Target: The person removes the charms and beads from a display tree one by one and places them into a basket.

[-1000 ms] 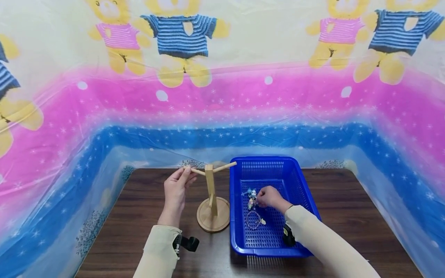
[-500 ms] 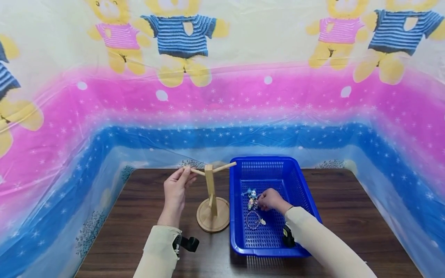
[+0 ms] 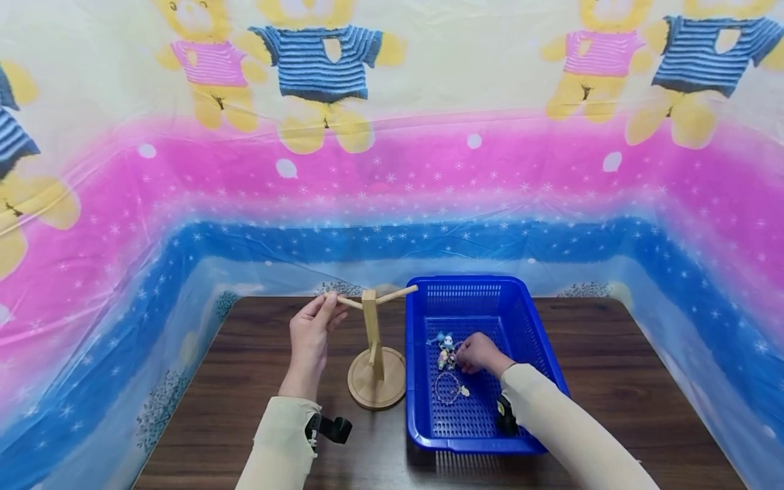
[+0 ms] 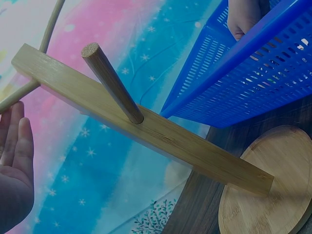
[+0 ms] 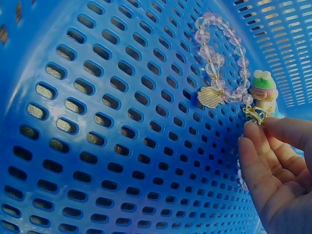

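A wooden stand [image 3: 375, 333] with a round base and side pegs stands upright left of the basket. My left hand [image 3: 312, 333] pinches the end of its left peg [image 4: 22, 94] between thumb and fingers. Inside the blue basket [image 3: 418, 422], my right hand [image 3: 482, 353] is lowered to a small cluster of trinkets. The right wrist view has its thumb and fingertips pinching a gold charm [image 5: 254, 115]. Just beyond sits a small figurine [image 5: 264, 90] with a green top. A clear-pink beaded bracelet [image 5: 202, 39] with a gold shell charm [image 5: 210, 98] lies beside them.
A dark wooden table [image 3: 245, 381] carries the stand and basket. The basket's perforated walls rise around my right hand. One stand peg [image 3: 398, 295] reaches to the basket's back left rim. A printed cloth [image 3: 367, 238] surrounds the table's back and sides.
My right hand has shifted its fingertips slightly toward me among the trinkets. The left hand and the stand stay where they were.
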The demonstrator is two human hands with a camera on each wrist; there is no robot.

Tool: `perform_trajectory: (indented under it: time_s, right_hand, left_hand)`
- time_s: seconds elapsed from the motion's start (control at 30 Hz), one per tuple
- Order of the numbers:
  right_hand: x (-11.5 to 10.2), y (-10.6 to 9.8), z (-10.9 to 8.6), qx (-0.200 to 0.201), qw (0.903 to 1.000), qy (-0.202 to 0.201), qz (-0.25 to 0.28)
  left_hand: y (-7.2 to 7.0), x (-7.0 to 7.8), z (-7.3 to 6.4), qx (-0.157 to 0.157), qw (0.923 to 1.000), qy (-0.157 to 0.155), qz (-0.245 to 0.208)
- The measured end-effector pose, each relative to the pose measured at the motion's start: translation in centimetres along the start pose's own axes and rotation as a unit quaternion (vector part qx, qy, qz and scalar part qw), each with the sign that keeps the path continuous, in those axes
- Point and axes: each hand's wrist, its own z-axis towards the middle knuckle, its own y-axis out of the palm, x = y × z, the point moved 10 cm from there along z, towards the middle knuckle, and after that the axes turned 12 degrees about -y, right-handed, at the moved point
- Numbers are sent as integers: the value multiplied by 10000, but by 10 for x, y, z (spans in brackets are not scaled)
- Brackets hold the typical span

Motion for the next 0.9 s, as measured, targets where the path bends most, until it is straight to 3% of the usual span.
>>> perform_trajectory:
  time_s: [0.4,0.67,0.9]
  right_hand:
    - [-17,-19,-8,-174,9998,-17,-85]
    - [-73,-56,-29,-427,9963,-744,106]
    - [-115,-76,-72,-443,9854,-1596,-392]
  left_hand:
    - [3,-2,3,-77,10000,-37,17]
    - [0,-5,3,-36,9999,-102,114]
    - [-2,0,-3,-227,9993,-97,287]
